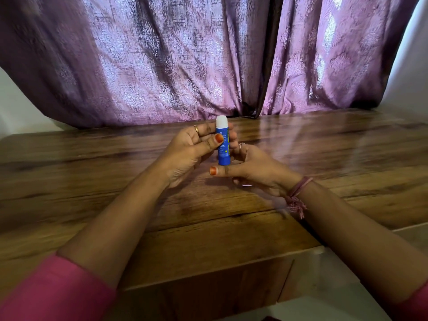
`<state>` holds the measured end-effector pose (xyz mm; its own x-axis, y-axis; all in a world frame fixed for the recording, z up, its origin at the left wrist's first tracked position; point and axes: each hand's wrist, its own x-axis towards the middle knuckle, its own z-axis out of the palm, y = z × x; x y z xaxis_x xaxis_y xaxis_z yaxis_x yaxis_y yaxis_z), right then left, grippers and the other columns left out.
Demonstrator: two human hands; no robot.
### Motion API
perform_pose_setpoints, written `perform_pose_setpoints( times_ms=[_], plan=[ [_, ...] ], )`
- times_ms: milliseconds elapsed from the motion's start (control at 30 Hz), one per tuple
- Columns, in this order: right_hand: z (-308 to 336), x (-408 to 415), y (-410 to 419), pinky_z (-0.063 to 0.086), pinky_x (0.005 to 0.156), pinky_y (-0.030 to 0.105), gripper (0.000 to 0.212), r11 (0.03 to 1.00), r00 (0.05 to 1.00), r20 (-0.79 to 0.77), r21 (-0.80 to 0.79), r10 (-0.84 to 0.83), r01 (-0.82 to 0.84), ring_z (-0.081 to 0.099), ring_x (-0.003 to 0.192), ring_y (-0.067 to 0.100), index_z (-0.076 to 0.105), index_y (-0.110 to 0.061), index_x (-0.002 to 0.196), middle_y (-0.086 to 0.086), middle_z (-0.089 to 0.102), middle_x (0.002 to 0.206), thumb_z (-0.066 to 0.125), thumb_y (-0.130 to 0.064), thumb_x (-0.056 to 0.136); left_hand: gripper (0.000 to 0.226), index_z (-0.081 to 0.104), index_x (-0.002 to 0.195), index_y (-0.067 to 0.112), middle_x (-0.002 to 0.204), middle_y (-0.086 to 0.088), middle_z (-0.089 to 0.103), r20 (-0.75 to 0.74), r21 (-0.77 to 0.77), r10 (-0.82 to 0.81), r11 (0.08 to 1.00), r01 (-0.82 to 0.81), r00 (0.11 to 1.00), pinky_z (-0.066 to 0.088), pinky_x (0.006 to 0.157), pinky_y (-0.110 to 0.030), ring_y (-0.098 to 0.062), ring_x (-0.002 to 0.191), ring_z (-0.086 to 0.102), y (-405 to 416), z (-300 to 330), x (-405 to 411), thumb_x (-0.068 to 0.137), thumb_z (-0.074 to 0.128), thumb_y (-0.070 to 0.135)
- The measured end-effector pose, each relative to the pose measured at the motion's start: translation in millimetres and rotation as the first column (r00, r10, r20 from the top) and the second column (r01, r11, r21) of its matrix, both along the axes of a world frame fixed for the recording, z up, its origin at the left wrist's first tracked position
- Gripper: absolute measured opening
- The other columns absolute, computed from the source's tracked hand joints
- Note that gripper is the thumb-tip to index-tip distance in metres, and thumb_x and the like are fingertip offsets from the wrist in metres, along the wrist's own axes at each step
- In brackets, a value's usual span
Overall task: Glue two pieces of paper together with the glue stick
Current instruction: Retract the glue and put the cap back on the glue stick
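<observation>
Head view: left hand grip pinches upright glue stick; right hand cups its base.

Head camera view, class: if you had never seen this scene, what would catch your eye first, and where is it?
First, the blue glue stick, held upright at the centre above the wooden table, its white top showing. The left hand grips its body while the right hand holds its base. Behind them, a purple patterned curtain fills the upper half. No paper is in view.
</observation>
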<state>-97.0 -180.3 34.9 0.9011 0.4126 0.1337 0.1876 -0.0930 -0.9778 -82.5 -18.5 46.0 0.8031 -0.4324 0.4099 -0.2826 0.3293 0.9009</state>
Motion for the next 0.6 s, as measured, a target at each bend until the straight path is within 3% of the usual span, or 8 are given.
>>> perform_pose_setpoints(
  times_ms=[133,200,367,533,600],
  plan=[
    [10.2,-3.1,-10.7,0.045,0.057,0.013,0.030,0.973,0.958,-0.170,0.013,0.229,-0.230,0.067,0.078,0.004,0.067,-0.017,0.100,-0.003,0.069,0.093,0.073,-0.012,0.071,0.025,0.062,0.105,0.010,0.098,-0.002,0.074,0.009,0.020,0.022,1.000,-0.022,1.000,0.057,0.075,-0.025,-0.015,0.092,0.069,1.7,0.2,-0.4,0.080,0.059,0.013],
    [13.4,-1.8,-14.2,0.047,0.057,0.013,0.028,0.967,0.948,-0.192,0.046,0.254,-0.250,0.069,0.082,0.005,0.070,-0.015,0.099,-0.002,0.071,0.096,0.068,-0.018,0.071,0.026,0.062,0.105,0.010,0.098,-0.001,0.074,0.009,0.022,0.018,1.000,-0.018,1.000,0.057,0.073,-0.025,-0.015,0.091,0.069,0.8,0.4,-1.3,0.080,0.059,0.014],
    [10.7,3.2,-15.9,0.037,0.067,0.020,0.015,0.990,0.992,-0.058,-0.082,0.109,-0.114,0.060,0.078,0.002,0.075,-0.020,0.088,-0.005,0.070,0.088,0.071,-0.023,0.074,0.026,0.061,0.107,0.009,0.098,-0.001,0.074,0.021,0.035,0.019,0.999,-0.020,1.000,0.056,0.066,-0.021,-0.015,0.090,0.070,0.2,0.3,-1.7,0.081,0.059,0.013],
    [8.3,4.1,-12.8,0.037,0.049,0.006,0.012,0.998,0.998,0.056,-0.057,0.011,-0.008,0.056,0.057,-0.007,0.074,-0.012,0.083,-0.008,0.072,0.067,0.076,-0.004,0.075,0.028,0.061,0.110,0.008,0.099,-0.002,0.073,0.030,0.034,0.012,0.999,-0.013,0.999,0.056,0.078,-0.025,-0.016,0.091,0.069,-0.5,-1.6,0.8,0.083,0.057,0.010],
    [4.7,4.9,-8.4,0.037,0.047,0.005,0.015,0.999,0.997,0.073,-0.029,-0.024,0.027,0.055,0.054,-0.004,0.072,-0.004,0.084,-0.001,0.071,0.069,0.079,-0.002,0.071,0.027,0.062,0.110,0.009,0.099,-0.003,0.073,0.034,0.034,0.011,0.999,-0.012,0.999,0.055,0.078,-0.025,-0.016,0.092,0.069,-0.3,-1.8,1.8,0.083,0.058,0.010]
  ],
)
